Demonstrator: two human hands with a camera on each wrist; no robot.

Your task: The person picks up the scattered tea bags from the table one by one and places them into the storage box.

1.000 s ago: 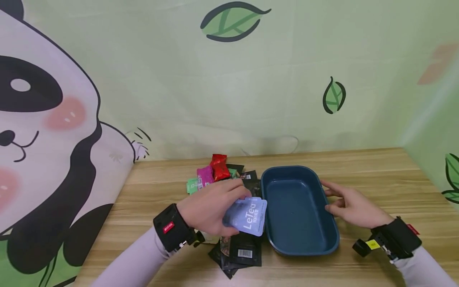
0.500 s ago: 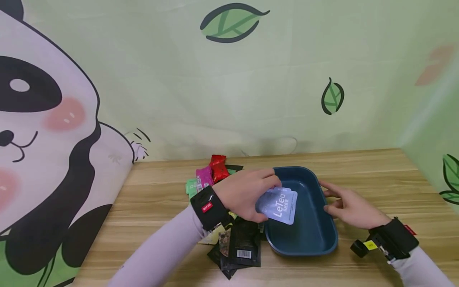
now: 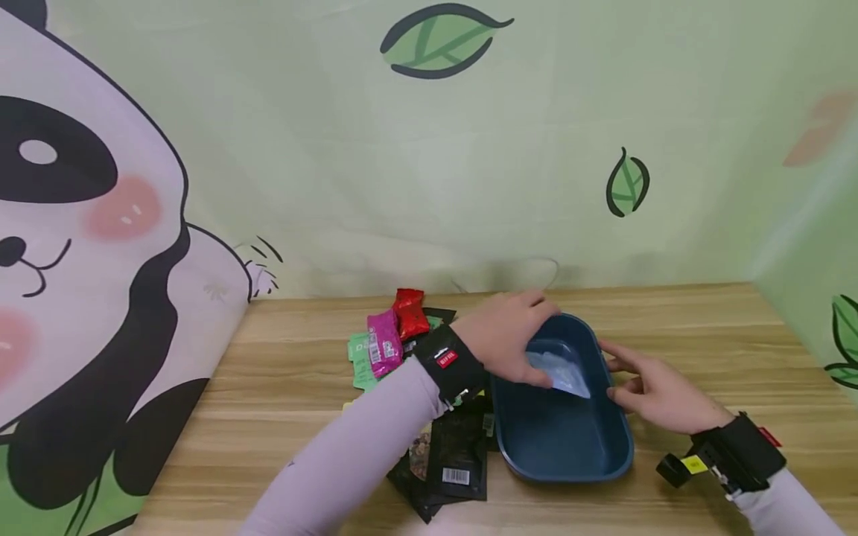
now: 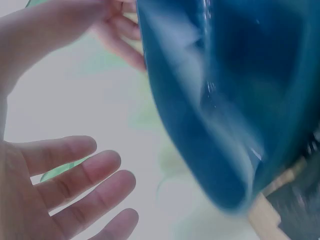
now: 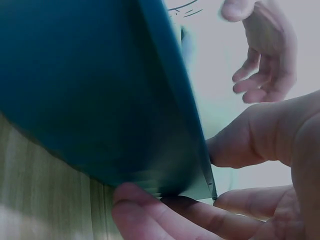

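Observation:
My left hand [image 3: 506,335] is over the left side of a dark blue plastic basin [image 3: 556,447]. Its fingers are spread and hold nothing in the left wrist view. Inside the basin a pale blue tea sachet [image 3: 570,376] lies blurred, just beyond the left thumb; whether it is falling or at rest I cannot tell. On the basin's right side my right hand [image 3: 663,391] holds the rim. In the right wrist view its thumb [image 5: 235,145] is at the rim, while bent fingers [image 5: 150,210] touch the outer wall below.
Left of the basin lies a pile of packets: black sachets [image 3: 456,461], a magenta one [image 3: 384,342], red ones [image 3: 410,313] and green ones [image 3: 362,361]. They stand on a wooden table [image 3: 268,394], backed by a printed curtain [image 3: 322,149].
My left hand has carried the pale blue sachet rightwards from above the pile and let it go over the basin. The right hand has stayed at the rim.

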